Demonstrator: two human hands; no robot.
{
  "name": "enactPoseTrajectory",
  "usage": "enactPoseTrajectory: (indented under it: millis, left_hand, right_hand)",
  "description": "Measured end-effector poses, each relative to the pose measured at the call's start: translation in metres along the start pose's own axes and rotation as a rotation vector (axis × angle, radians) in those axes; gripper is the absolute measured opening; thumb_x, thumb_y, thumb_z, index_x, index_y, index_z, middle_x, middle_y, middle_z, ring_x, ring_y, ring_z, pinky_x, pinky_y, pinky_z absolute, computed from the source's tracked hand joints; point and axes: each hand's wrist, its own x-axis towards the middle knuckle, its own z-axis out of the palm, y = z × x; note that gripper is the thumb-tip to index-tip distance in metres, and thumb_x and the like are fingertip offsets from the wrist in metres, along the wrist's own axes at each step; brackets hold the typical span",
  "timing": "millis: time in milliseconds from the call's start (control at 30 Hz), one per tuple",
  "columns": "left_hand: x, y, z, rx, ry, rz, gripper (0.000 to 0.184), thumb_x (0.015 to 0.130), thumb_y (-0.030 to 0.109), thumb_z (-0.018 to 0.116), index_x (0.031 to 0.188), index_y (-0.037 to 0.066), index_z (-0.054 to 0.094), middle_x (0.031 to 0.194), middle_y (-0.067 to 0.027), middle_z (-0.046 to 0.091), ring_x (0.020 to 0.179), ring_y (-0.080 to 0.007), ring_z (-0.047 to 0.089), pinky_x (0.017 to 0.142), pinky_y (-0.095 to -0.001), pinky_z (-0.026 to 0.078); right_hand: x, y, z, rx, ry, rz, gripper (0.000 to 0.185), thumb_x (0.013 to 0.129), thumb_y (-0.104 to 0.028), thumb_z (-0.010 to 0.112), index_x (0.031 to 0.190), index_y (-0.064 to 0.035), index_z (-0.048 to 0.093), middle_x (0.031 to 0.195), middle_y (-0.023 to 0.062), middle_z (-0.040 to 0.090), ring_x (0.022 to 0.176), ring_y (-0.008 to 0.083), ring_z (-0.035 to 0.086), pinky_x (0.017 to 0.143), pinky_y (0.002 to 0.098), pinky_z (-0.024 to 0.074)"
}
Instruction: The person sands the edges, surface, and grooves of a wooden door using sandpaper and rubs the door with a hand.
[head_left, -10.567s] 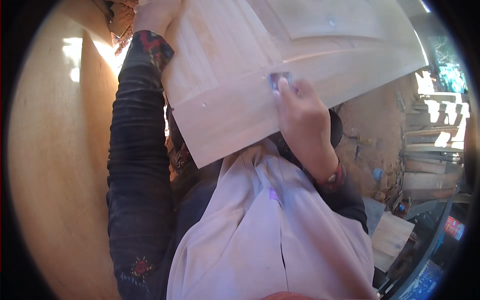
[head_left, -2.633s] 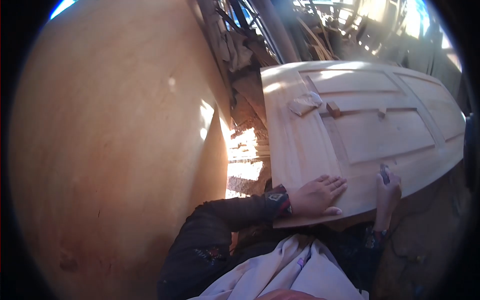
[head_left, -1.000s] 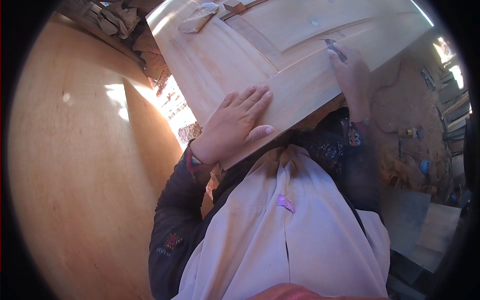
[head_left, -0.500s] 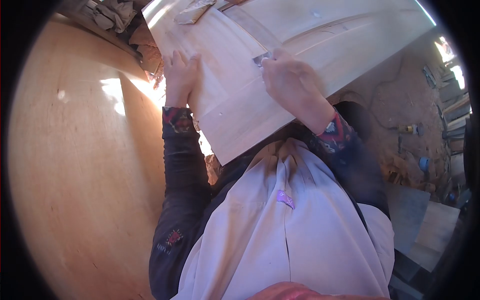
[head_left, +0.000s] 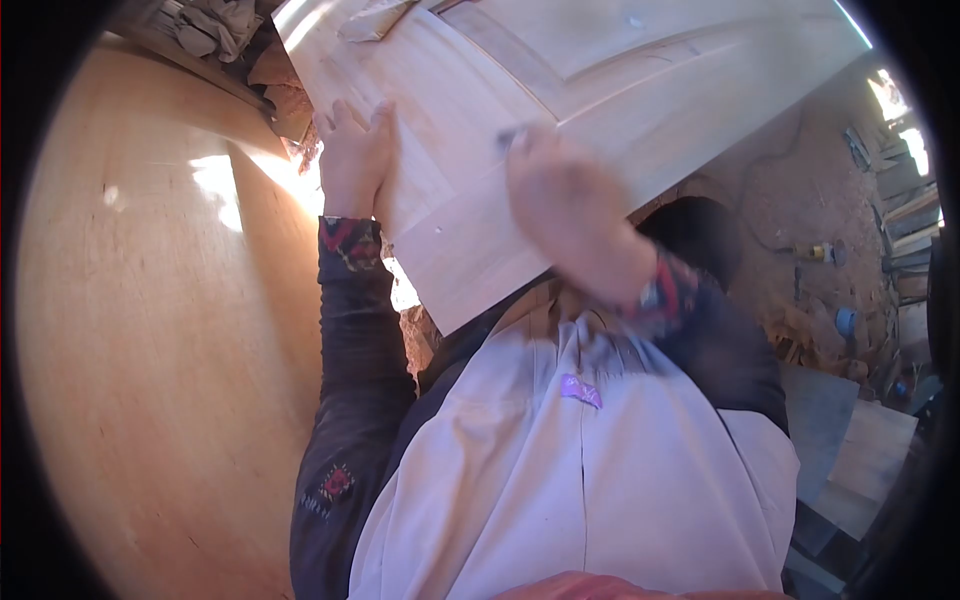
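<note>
A pale wooden panel door [head_left: 460, 250] with a recessed panel and moulding lies tilted in front of me. My left hand [head_left: 355, 155] rests on its left edge, fingers stretched and apart, holding nothing. My right hand [head_left: 570, 195], smeared by motion, is closed around a small dark scraper [head_left: 508, 138] over the door's frame. Only a blurred tip of the scraper shows; the rest is hidden by the fingers. Farther up the door lies a crumpled, light-coloured packet [head_left: 375, 20].
A large plywood sheet [head_left: 150, 350] stands along my left. To the right, on the dirt floor, are a corded power tool [head_left: 825, 253], a blue round item [head_left: 846, 322], wood scraps and flat boards [head_left: 865, 455]. Crumpled cloth [head_left: 215, 28] lies at the upper left.
My right hand has moved left and down toward me across the door with the scraper and is now blurred. My left hand stays on the door's edge.
</note>
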Motion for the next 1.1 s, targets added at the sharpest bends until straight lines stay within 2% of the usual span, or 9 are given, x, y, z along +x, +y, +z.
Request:
enactPoseTrajectory:
  millis: [67, 200, 300, 467, 600, 700, 800, 967, 1100]
  left_hand:
    - [0.003, -0.001, 0.003, 0.004, 0.024, 0.007, 0.085, 0.090, 0.059, 0.049, 0.145, -0.002, 0.029, 0.151, -0.0365, 0.017, 0.131, -0.0489, 0.039, 0.106, -0.0470, 0.038]
    - [0.008, 0.005, -0.002, 0.019, 0.001, -0.006, 0.084, 0.090, 0.060, 0.048, 0.146, 0.000, 0.028, 0.151, -0.0368, 0.017, 0.131, -0.0493, 0.040, 0.105, -0.0476, 0.038]
    - [-0.001, 0.004, -0.002, 0.028, -0.026, -0.009, 0.084, 0.091, 0.060, 0.047, 0.146, 0.000, 0.027, 0.151, -0.0370, 0.016, 0.130, -0.0493, 0.042, 0.105, -0.0477, 0.039]
    - [0.002, 0.008, -0.007, 0.036, -0.039, -0.014, 0.084, 0.090, 0.061, 0.047, 0.147, 0.001, 0.028, 0.152, -0.0365, 0.015, 0.129, -0.0489, 0.043, 0.104, -0.0478, 0.039]
    - [-0.001, 0.007, -0.003, 0.054, -0.018, -0.018, 0.083, 0.090, 0.060, 0.047, 0.146, 0.001, 0.028, 0.152, -0.0356, 0.017, 0.128, -0.0487, 0.043, 0.104, -0.0480, 0.040]
    - [0.006, 0.009, -0.004, 0.065, -0.007, -0.016, 0.083, 0.090, 0.060, 0.047, 0.146, 0.001, 0.029, 0.152, -0.0352, 0.017, 0.128, -0.0485, 0.044, 0.103, -0.0481, 0.040]
    - [-0.001, 0.004, -0.001, 0.051, -0.025, -0.005, 0.084, 0.090, 0.061, 0.047, 0.146, 0.001, 0.029, 0.152, -0.0352, 0.017, 0.128, -0.0483, 0.044, 0.103, -0.0480, 0.040]
    - [-0.002, 0.011, -0.010, 0.050, -0.034, -0.029, 0.084, 0.090, 0.061, 0.048, 0.146, 0.002, 0.029, 0.152, -0.0353, 0.017, 0.126, -0.0487, 0.046, 0.103, -0.0474, 0.040]
    - [-0.003, 0.011, -0.005, 0.032, -0.022, -0.024, 0.084, 0.090, 0.061, 0.047, 0.147, 0.002, 0.029, 0.152, -0.0352, 0.017, 0.126, -0.0492, 0.046, 0.103, -0.0473, 0.040]
  right_hand:
    - [0.009, 0.004, -0.003, -0.007, -0.074, 0.088, 0.007, 0.076, -0.006, 0.063, 0.072, 0.0006, 0.063, 0.064, 0.0092, 0.057, 0.054, 0.0226, 0.063, 0.045, 0.0320, 0.0507]
    - [-0.018, -0.034, -0.015, -0.042, 0.031, -0.060, 0.003, 0.075, -0.005, 0.064, 0.074, -0.0016, 0.064, 0.067, 0.0124, 0.059, 0.054, 0.0214, 0.063, 0.045, 0.0343, 0.0520]
    - [0.007, 0.009, 0.005, 0.147, -0.041, 0.131, 0.006, 0.073, -0.006, 0.063, 0.072, 0.0006, 0.062, 0.071, 0.0129, 0.057, 0.057, 0.0241, 0.064, 0.047, 0.0363, 0.0530]
    - [-0.019, -0.022, -0.014, -0.014, 0.025, -0.053, 0.008, 0.077, -0.008, 0.064, 0.081, -0.0015, 0.064, 0.074, 0.0102, 0.056, 0.061, 0.0211, 0.064, 0.047, 0.0317, 0.0525]
    - [0.006, 0.008, -0.005, -0.043, -0.167, 0.183, 0.012, 0.077, -0.008, 0.063, 0.082, 0.0022, 0.062, 0.076, 0.0090, 0.056, 0.061, 0.0208, 0.062, 0.045, 0.0335, 0.0522]
    - [-0.024, -0.030, -0.012, -0.063, -0.027, -0.034, 0.009, 0.079, -0.009, 0.064, 0.083, -0.0001, 0.065, 0.074, 0.0089, 0.057, 0.059, 0.0192, 0.063, 0.045, 0.0315, 0.0512]
    - [-0.005, 0.010, 0.002, 0.035, -0.117, 0.055, 0.008, 0.073, -0.008, 0.065, 0.074, 0.0002, 0.065, 0.075, 0.0102, 0.058, 0.061, 0.0215, 0.064, 0.046, 0.0335, 0.0523]
    - [-0.020, -0.025, -0.011, -0.098, -0.032, -0.027, 0.009, 0.075, -0.007, 0.065, 0.078, 0.0012, 0.067, 0.078, 0.0108, 0.059, 0.059, 0.0213, 0.063, 0.048, 0.0325, 0.0533]
    - [0.011, 0.016, 0.008, -0.001, 0.008, 0.110, 0.011, 0.074, -0.008, 0.064, 0.074, 0.0025, 0.063, 0.078, 0.0105, 0.055, 0.067, 0.0240, 0.064, 0.049, 0.0352, 0.0539]
